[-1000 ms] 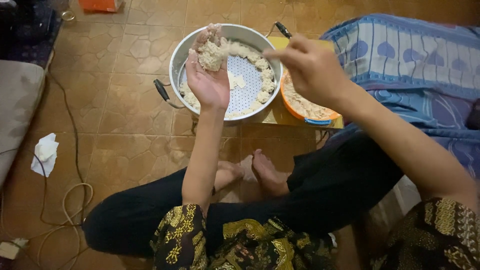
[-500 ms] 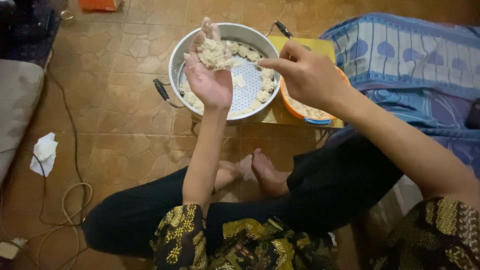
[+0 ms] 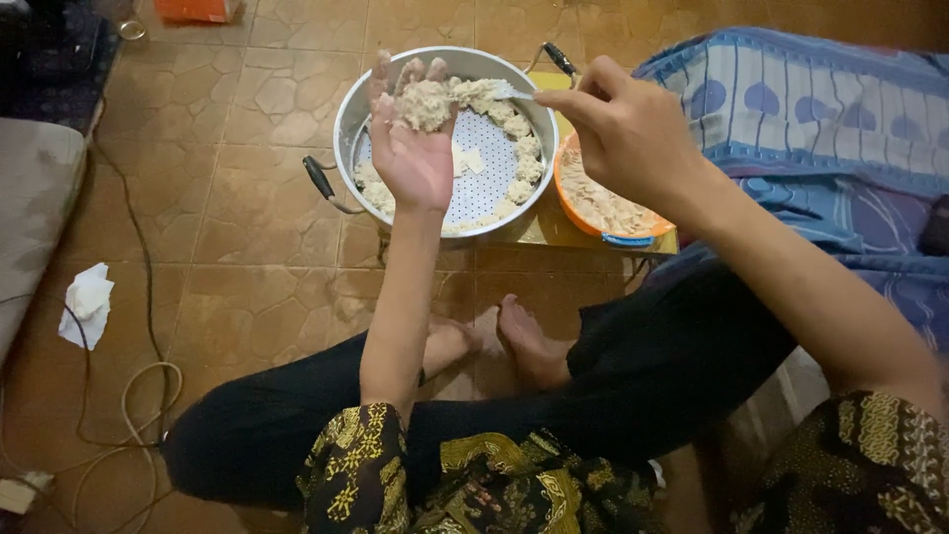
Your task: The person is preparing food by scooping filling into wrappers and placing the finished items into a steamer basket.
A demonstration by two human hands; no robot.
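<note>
My left hand is raised palm up over a round metal steamer pan, cupping a lump of pale filling on a wrapper. My right hand grips a small metal utensil whose tip touches the lump. Several shaped dumplings line the pan's perforated tray. An orange bowl of filling sits just right of the pan, partly hidden by my right hand.
The pan and bowl rest on a low yellow board on the brown tiled floor. A blue patterned mattress lies at right. A crumpled tissue, cables and a grey cushion lie at left. My crossed legs fill the foreground.
My right hand has moved left from over the orange bowl, bringing the utensil to the lump in my left palm. The left hand has stayed over the pan.
</note>
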